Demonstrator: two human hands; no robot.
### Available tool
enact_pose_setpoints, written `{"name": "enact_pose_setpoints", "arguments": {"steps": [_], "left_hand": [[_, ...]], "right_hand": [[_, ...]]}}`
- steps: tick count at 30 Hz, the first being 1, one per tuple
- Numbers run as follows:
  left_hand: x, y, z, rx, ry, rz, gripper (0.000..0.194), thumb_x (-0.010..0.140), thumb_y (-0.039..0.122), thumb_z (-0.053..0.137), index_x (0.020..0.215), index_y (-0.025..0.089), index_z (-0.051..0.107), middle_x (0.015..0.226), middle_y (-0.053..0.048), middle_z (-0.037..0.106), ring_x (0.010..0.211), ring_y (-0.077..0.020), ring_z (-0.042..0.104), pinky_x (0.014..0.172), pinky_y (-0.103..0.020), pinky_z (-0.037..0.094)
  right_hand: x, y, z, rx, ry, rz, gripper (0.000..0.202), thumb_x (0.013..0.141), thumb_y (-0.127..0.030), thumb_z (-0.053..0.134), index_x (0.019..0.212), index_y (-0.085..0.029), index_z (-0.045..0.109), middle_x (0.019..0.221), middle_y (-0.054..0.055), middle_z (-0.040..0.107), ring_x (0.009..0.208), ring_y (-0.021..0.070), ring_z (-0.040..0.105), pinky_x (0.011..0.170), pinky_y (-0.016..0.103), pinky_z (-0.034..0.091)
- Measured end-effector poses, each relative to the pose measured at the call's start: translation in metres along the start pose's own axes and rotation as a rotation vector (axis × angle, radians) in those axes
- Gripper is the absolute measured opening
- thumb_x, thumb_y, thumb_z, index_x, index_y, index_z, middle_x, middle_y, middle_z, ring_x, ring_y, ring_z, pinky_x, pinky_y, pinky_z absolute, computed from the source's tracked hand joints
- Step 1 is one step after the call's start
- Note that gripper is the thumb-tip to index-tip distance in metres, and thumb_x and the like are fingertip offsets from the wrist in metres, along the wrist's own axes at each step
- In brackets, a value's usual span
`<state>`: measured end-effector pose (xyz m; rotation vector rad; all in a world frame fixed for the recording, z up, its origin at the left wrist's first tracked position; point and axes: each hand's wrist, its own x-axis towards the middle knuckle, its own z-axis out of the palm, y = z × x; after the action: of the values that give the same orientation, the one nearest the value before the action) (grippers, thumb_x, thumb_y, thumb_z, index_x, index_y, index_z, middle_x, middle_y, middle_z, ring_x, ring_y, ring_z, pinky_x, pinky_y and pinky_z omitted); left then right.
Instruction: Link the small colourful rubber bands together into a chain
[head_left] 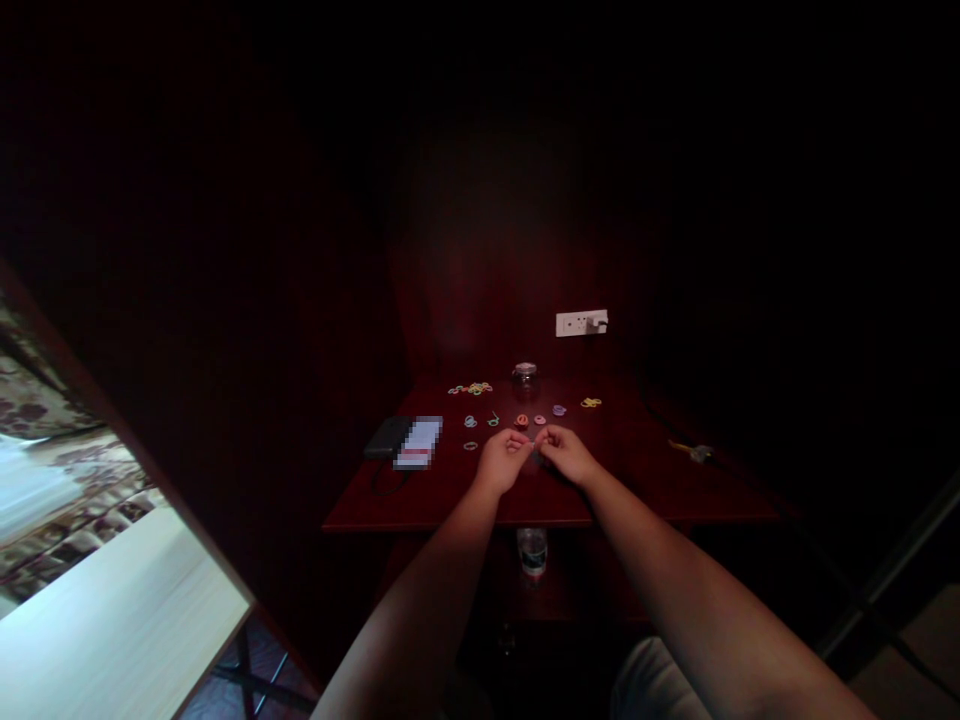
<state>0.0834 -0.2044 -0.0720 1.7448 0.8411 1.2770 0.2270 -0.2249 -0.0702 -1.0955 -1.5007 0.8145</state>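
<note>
Nearest the camera, your forearms (660, 550) reach in. Your left hand (501, 462) and right hand (568, 455) look to be pinching a small pale thing (533, 446) between their fingertips, equally near both; its long axis is too small to tell. Just beyond the grip sits the pink bundle (540, 420), roundish, with the orange bundle (522, 422) beside it on your left. Counted: six single-colour bundles, one mixed pile (472, 389) beyond and left of your grip, one lone ring (470, 446) left, one jar (526, 380) beyond, one bottle (532, 552) nearer you, below the tabletop (450, 505). Bands within each bundle can't be counted.
</note>
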Motion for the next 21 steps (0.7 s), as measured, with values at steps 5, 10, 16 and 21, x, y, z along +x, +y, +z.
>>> {"name": "enact_pose_setpoints", "arguments": {"steps": [5, 10, 16, 21], "left_hand": [[-0.0001, 0.0000, -0.0010, -0.011, -0.008, 0.000, 0.018, 0.066, 0.028, 0.063, 0.073, 0.012, 0.058, 0.065, -0.003, 0.060, 0.059, -0.0098, 0.054, 0.057, -0.021, 0.042], [-0.0015, 0.0047, 0.0000, -0.001, -0.005, -0.028, 0.017, 0.065, 0.025, 0.064, 0.075, 0.011, 0.060, 0.066, -0.005, 0.061, 0.061, -0.0104, 0.055, 0.059, -0.022, 0.043], [-0.0009, 0.0049, 0.0009, 0.039, -0.003, -0.063, 0.015, 0.066, 0.022, 0.062, 0.075, 0.011, 0.061, 0.065, -0.004, 0.061, 0.058, -0.0097, 0.055, 0.058, -0.021, 0.043], [-0.0004, 0.0026, 0.0008, 0.066, -0.007, -0.038, 0.012, 0.067, 0.024, 0.061, 0.071, 0.012, 0.060, 0.059, -0.001, 0.058, 0.055, -0.0083, 0.051, 0.056, -0.020, 0.041]], "right_hand": [[0.0013, 0.0063, -0.0010, -0.011, 0.012, 0.001, 0.009, 0.066, -0.025, 0.052, 0.066, -0.017, 0.048, 0.048, -0.005, 0.046, 0.040, 0.0070, 0.040, 0.040, 0.019, 0.029], [0.0020, 0.0090, -0.0033, 0.017, 0.034, -0.001, 0.013, 0.069, -0.029, 0.054, 0.067, -0.016, 0.051, 0.048, -0.004, 0.047, 0.040, 0.0075, 0.041, 0.041, 0.019, 0.029], [0.0006, 0.0042, -0.0033, 0.058, 0.044, 0.002, 0.016, 0.068, -0.031, 0.056, 0.067, -0.016, 0.051, 0.049, -0.004, 0.048, 0.041, 0.0073, 0.042, 0.041, 0.019, 0.030], [-0.0010, -0.0001, -0.0022, 0.064, 0.045, 0.012, 0.014, 0.068, -0.029, 0.055, 0.067, -0.015, 0.050, 0.051, -0.004, 0.049, 0.042, 0.0070, 0.042, 0.042, 0.019, 0.031]]}}
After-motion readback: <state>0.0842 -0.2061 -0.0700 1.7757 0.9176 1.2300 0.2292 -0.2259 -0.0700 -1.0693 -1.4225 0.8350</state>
